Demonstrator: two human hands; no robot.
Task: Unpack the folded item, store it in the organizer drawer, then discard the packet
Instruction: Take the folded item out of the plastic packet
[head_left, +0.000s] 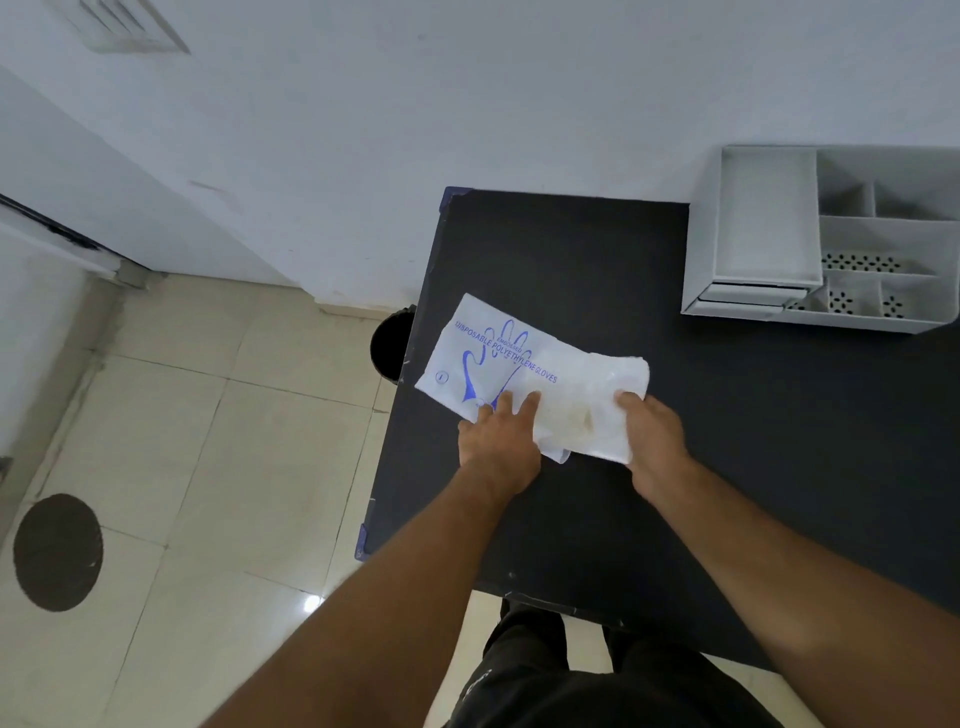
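The packet (498, 353), printed "disposable polyethylene gloves", lies flat on the dark table (727, 415). The left hand (501, 441) presses its near edge with spread fingers; the right hand (652, 436) pinches the folded gloves (587, 410) at the packet's open end. Beyond the right hand stands the white organizer (831, 234), its drawer (766, 218) pulled open.

We see a flat white plastic packet (483, 353) printed with a blue glove outline and "DISPOSABLE POLYETHYLENE GLOVES", lying skewed near the left edge of the dark tabletop. A folded wad of translucent white plastic (592, 410) pokes out of its right end. Our white plastic desk organizer (826, 239) sits at the far right, its shallow drawer (763, 218) pulled open and empty.
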